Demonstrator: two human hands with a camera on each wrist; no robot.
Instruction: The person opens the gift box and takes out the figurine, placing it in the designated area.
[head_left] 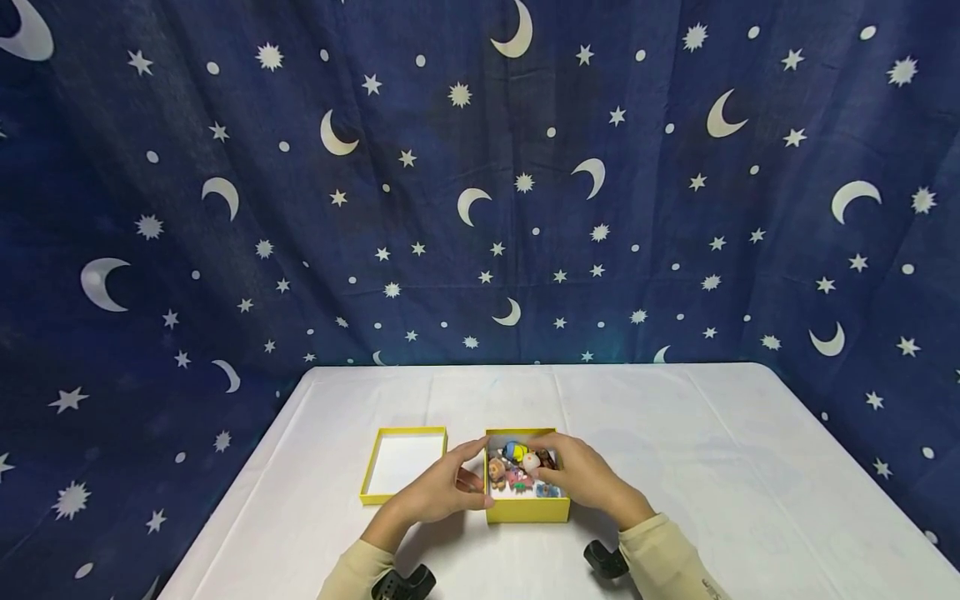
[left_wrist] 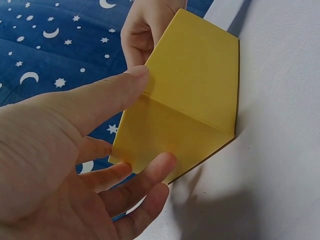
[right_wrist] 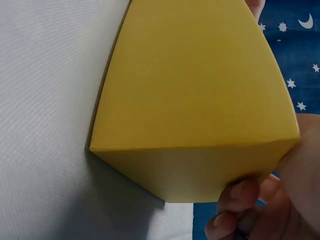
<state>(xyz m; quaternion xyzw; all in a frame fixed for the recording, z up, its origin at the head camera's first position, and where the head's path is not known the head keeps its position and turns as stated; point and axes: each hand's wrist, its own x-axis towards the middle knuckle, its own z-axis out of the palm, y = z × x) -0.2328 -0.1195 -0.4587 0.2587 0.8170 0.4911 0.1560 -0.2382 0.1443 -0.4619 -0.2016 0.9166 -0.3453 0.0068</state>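
Observation:
A yellow box (head_left: 527, 511) stands uncovered on the table, with several small toy figures inside. Among them are a brown-haired figure (head_left: 497, 472), a blue and yellow one (head_left: 515, 451), a pink one (head_left: 518, 480) and a pale round-headed one (head_left: 530, 462). My left hand (head_left: 448, 486) touches the box at its left side, thumb by the rim and fingers loosely spread along the wall (left_wrist: 160, 145). Over the box's right rim reaches my right hand (head_left: 583, 473), thumb and index finger on either side of the pale-headed figure; whether they pinch it is unclear. Its other fingers (right_wrist: 240, 195) bend against the right wall.
The box's yellow-edged lid (head_left: 405, 460), white inside, lies left of the box. A white cloth covers the table (head_left: 712, 475). Behind it hangs a dark blue curtain (head_left: 420, 283) with moons and stars. Black wrist cameras (head_left: 606, 559) sit below both sleeves.

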